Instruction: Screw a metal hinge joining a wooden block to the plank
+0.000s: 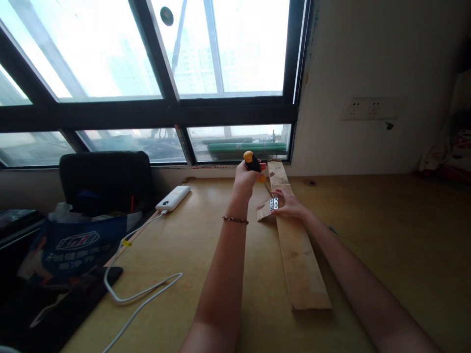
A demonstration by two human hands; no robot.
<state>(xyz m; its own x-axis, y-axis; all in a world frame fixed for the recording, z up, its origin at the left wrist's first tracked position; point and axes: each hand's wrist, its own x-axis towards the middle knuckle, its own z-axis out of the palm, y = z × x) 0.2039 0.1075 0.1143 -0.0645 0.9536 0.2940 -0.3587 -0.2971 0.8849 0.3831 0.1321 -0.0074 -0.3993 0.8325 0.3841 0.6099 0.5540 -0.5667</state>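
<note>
My left hand [246,177] is wrapped round the black and yellow handle of a screwdriver [253,162]. Its shaft slants down to the right, the tip reaching a small silver hinge [274,203]; whether it sits in a screw is too small to tell. The hinge lies at the edge of a long wooden plank [300,264] and over a short piece of wood [263,212] on the plank's left. My right hand [289,203] rests on the plank, its thumb and fingers closed about the hinge from the right.
A white power bank [173,198] with a white cable [143,296] lies on the left of the wooden table [206,245]. Small metal pieces [333,229] lie right of the plank. A black chair [105,176] and a blue bag [79,250] stand left; a window and wall rise behind.
</note>
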